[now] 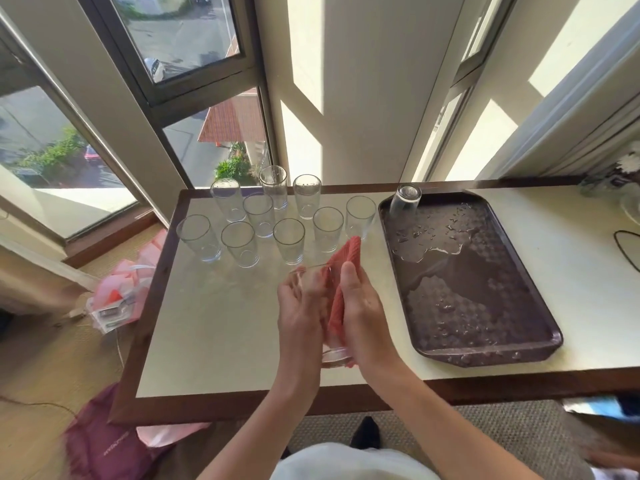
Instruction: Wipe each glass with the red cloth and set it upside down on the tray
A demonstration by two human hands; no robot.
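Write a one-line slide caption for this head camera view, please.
Both hands wipe a held glass with the red cloth; one glass stands inverted on the wet tray.

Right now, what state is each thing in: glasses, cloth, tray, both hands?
Held glass: in the left hand, being wiped.
Red cloth: pressed against the held glass.
Left hand: grip closed on the glass.
Right hand: grip closed on the cloth.
Tray: wet, pooled water.
Glass on tray: upside down, far corner.
Nine table glasses: upright, unwiped.
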